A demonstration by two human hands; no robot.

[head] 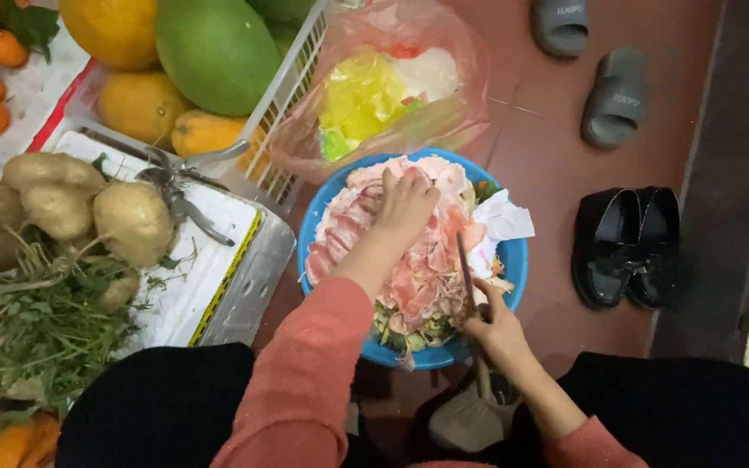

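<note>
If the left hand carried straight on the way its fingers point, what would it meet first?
The left hand already rests on the pink peels in the blue basin, pointing up the picture. Beyond the basin's far rim, it would probably meet the pink plastic bag; depth is unclear.

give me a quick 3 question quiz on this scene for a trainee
1. True or false: the left hand rests on the pink peels heaped in the blue basin.
2. What does the right hand hold? A) shears B) a knife C) a plastic bag
3. Fill in: the metal shears lie on the white ____ beside the brown tubers.

Key: 1 true; 2 B; 3 tray
</note>
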